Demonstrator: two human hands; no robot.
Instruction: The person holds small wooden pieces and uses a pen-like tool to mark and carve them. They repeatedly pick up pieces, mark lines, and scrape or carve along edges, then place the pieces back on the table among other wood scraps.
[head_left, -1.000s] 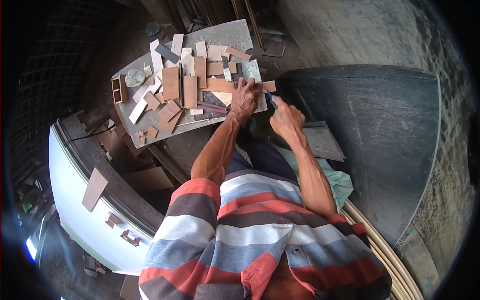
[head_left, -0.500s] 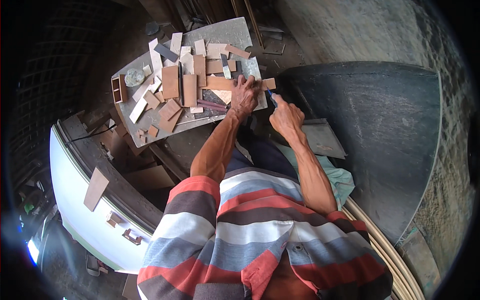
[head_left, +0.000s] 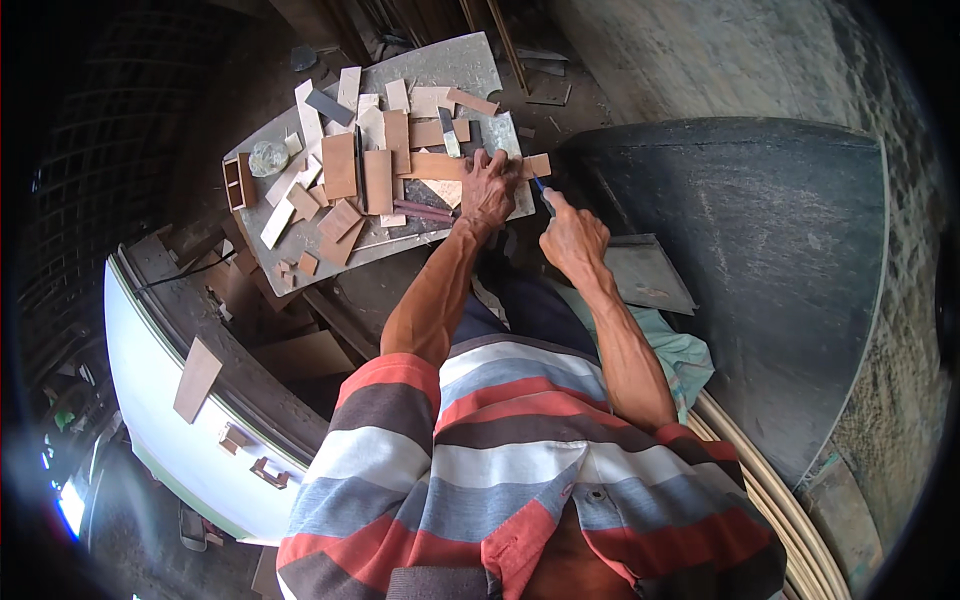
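My left hand (head_left: pixel 487 190) presses with bent fingers on a long brown wood strip (head_left: pixel 438 167) on the worktable. The strip's short end (head_left: pixel 536 165) juts past the table's right edge. My right hand (head_left: pixel 572 234) is closed round a slim blue tool (head_left: pixel 543 186), which looks like a cutter, its tip at the strip beside that edge. Thin brown and pale wood pieces (head_left: pixel 340 165) lie around, with a dark-and-white bar (head_left: pixel 447 131) above my left hand and some reddish sticks (head_left: pixel 421 212) to its lower left.
A small wooden box (head_left: pixel 238 180) and a clear lump (head_left: pixel 268 158) sit at the table's left (head_left: pixel 430 65). A white panel (head_left: pixel 155 340) with wood offcuts is at lower left. A big dark board (head_left: pixel 740 260) leans at right beside the wall (head_left: pixel 700 55), with long pale strips (head_left: pixel 760 470) below.
The view has shifted slightly, the table now sitting a little higher in it. Both hands stay in nearly the same place, with the tool still at the strip's end.
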